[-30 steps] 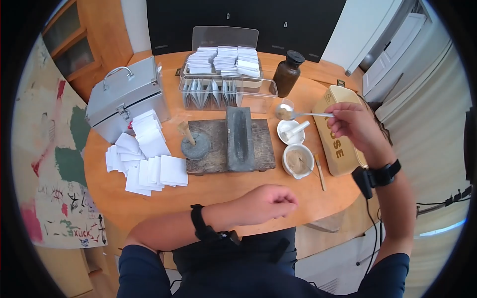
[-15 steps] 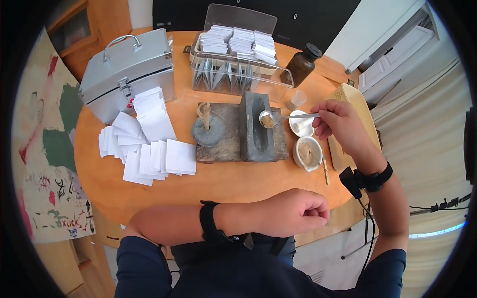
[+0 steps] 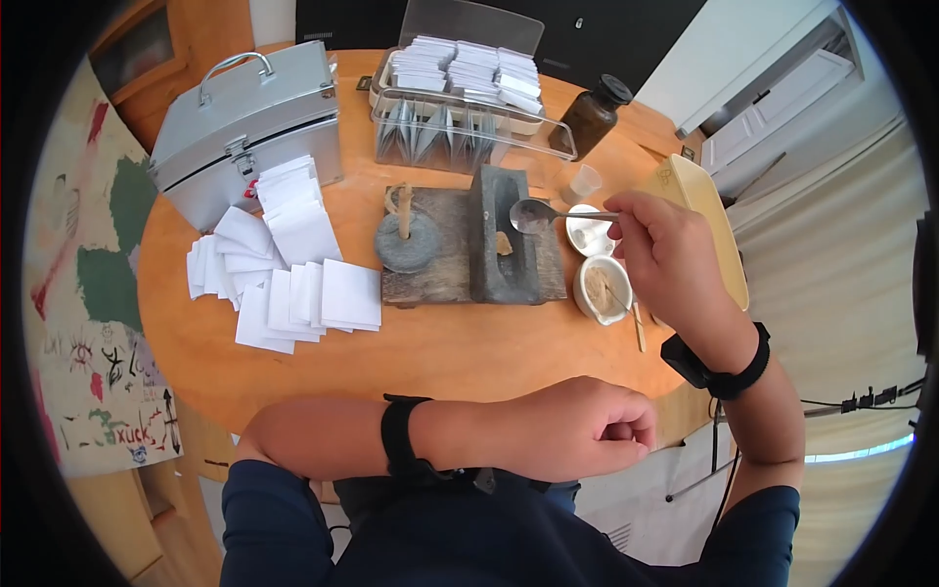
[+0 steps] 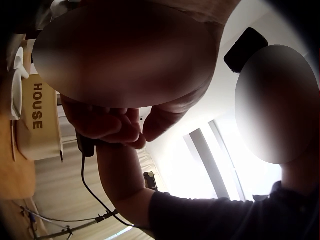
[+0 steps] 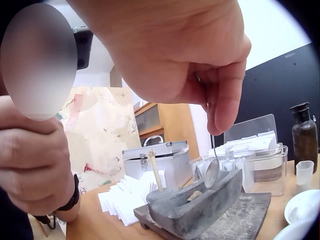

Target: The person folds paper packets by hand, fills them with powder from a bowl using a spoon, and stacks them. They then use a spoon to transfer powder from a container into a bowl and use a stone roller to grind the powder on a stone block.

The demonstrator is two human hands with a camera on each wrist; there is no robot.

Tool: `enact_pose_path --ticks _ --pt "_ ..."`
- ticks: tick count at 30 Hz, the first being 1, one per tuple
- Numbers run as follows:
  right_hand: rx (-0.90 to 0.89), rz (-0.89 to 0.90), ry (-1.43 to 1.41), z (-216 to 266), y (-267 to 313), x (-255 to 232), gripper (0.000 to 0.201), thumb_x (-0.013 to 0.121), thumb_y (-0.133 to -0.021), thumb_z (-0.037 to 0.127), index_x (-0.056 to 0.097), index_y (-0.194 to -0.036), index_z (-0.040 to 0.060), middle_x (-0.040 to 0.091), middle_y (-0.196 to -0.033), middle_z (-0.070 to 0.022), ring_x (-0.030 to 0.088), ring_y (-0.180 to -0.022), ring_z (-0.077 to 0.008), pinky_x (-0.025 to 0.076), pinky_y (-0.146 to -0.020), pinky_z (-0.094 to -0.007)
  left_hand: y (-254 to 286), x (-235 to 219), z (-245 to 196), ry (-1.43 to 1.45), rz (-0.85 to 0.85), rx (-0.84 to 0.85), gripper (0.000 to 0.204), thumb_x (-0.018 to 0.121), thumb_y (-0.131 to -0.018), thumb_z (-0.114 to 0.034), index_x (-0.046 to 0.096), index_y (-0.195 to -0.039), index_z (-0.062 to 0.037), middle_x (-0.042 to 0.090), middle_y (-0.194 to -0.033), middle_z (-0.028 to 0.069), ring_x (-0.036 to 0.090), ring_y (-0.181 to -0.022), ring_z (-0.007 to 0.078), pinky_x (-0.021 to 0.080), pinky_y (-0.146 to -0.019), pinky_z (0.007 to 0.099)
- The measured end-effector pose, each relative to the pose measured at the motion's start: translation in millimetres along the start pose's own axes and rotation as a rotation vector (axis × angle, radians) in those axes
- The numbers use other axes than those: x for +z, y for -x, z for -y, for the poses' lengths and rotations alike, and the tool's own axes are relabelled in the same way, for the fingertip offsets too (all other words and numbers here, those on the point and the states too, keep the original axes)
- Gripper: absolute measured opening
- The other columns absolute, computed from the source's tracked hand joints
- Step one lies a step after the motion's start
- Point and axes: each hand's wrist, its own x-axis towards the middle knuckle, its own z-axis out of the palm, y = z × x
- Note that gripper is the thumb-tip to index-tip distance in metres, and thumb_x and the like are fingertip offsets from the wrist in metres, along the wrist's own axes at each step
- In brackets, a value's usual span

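My right hand [image 3: 670, 249] pinches the handle of a metal spoon [image 3: 531, 216], its bowl tilted over the grey stone trough [image 3: 482, 235]. A small heap of tan powder [image 3: 503, 243] lies inside the trough, just below the spoon; the right wrist view shows the spoon bowl [image 5: 212, 173] close above it. The trough stands on a dark wooden board [image 3: 445, 279], beside a stone wheel [image 3: 405, 249] with a wooden handle. In front of my body, my left hand [image 3: 587, 426] hangs with loosely curled fingers and holds nothing.
Right of the trough are a white mortar [image 3: 590, 311] with tan powder, a white dish [image 3: 575, 223], a thin brush [image 3: 640, 331] and a small clear cup [image 3: 585, 183]. White paper packets [image 3: 293, 303], a metal case [image 3: 245, 137], a clear box [image 3: 440, 147] and a brown bottle [image 3: 590, 115] surround them.
The spoon has moved left from beside the dish to over the trough. Powder that was in its bowl now lies in the trough. My left hand has shifted right; the head view has shifted.
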Motion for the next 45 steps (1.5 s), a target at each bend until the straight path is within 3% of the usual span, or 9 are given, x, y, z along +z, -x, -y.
enact_pose_path --ticks 6,13,23,27,29,32,39,41,45 --pt "0.526 -0.110 -0.301 -51 8 -48 0.018 0.051 -0.094 0.006 0.065 -0.101 -0.0036 0.068 -0.077 -0.0094 0.066 -0.065 -0.0139 0.053 -0.057 -0.0287 1 -2 -2 -0.037 0.033 -0.060 0.015 0.059 -0.095 -0.015 0.061 -0.102 -0.0025 0.062 -0.083 -0.0002 0.057 -0.075 0.0062 0.048 -0.069 0.0237" --pt "0.818 -0.287 -0.135 -159 60 -113 0.022 0.048 -0.095 0.010 0.062 -0.108 -0.0008 0.066 -0.079 -0.0074 0.062 -0.061 -0.0129 0.048 -0.050 -0.0267 -1 -2 -7 -0.042 0.034 -0.127 0.014 0.061 -0.095 -0.014 0.063 -0.103 -0.0036 0.062 -0.085 -0.0011 0.057 -0.077 0.0048 0.047 -0.070 0.0218" --pt "1.078 0.069 -0.115 -238 123 -82 0.016 0.051 -0.086 0.008 0.061 -0.094 -0.0011 0.069 -0.079 -0.0113 0.066 -0.060 -0.0162 0.048 -0.048 -0.0293 -6 -3 12 -0.056 -0.008 -0.217 0.013 0.061 -0.094 -0.012 0.063 -0.104 -0.0033 0.064 -0.090 -0.0002 0.058 -0.082 0.0052 0.049 -0.074 0.0220" --pt "0.978 0.134 0.109 -235 126 -78 0.014 0.056 -0.082 0.009 0.065 -0.088 0.0002 0.070 -0.079 -0.0129 0.068 -0.065 -0.0219 0.052 -0.056 -0.0342 -6 -3 15 -0.045 -0.008 -0.231 0.014 0.061 -0.094 -0.012 0.063 -0.104 -0.0032 0.064 -0.091 0.0000 0.058 -0.082 0.0052 0.049 -0.074 0.0219" --pt "0.720 0.159 0.522 -254 136 -73 0.013 0.063 -0.077 0.012 0.070 -0.082 0.0026 0.070 -0.078 -0.0156 0.069 -0.071 -0.0290 0.054 -0.066 -0.0386 -6 -4 15 -0.038 -0.010 -0.225 0.014 0.061 -0.094 -0.012 0.063 -0.104 -0.0030 0.064 -0.091 0.0002 0.058 -0.082 0.0052 0.049 -0.074 0.0218" --pt "0.822 0.250 0.531 -251 131 -76 0.013 0.062 -0.076 0.014 0.072 -0.083 0.0083 0.071 -0.084 -0.0149 0.067 -0.084 -0.0342 0.054 -0.076 -0.0425 -6 -3 15 -0.018 -0.010 -0.222 0.014 0.061 -0.094 -0.011 0.063 -0.104 -0.0023 0.064 -0.090 0.0006 0.059 -0.081 0.0051 0.049 -0.074 0.0218" --pt "0.800 0.276 0.673 -236 121 -77 0.014 0.062 -0.078 0.017 0.071 -0.081 0.0066 0.070 -0.085 -0.0155 0.068 -0.083 -0.0336 0.054 -0.074 -0.0424 -6 -3 13 0.005 0.017 -0.225 0.015 0.060 -0.096 -0.014 0.063 -0.105 -0.0031 0.063 -0.087 -0.0015 0.057 -0.078 0.0043 0.047 -0.070 0.0211" --pt "0.733 0.060 0.583 -202 101 -77 0.017 0.062 -0.080 0.020 0.069 -0.079 0.0047 0.069 -0.084 -0.0157 0.067 -0.081 -0.0344 0.053 -0.073 -0.0428 -6 -4 14 0.006 0.029 -0.238 0.015 0.060 -0.096 -0.014 0.063 -0.105 -0.0028 0.062 -0.087 -0.0015 0.057 -0.078 0.0041 0.047 -0.070 0.0210" --pt "0.413 0.070 0.362 -137 68 -55 0.016 0.061 -0.083 0.018 0.068 -0.081 0.0036 0.068 -0.083 -0.0148 0.065 -0.080 -0.0340 0.052 -0.072 -0.0429 -7 -5 14 0.014 0.037 -0.254 0.015 0.060 -0.096 -0.014 0.063 -0.105 -0.0024 0.062 -0.086 -0.0018 0.056 -0.078 0.0036 0.047 -0.070 0.0206"
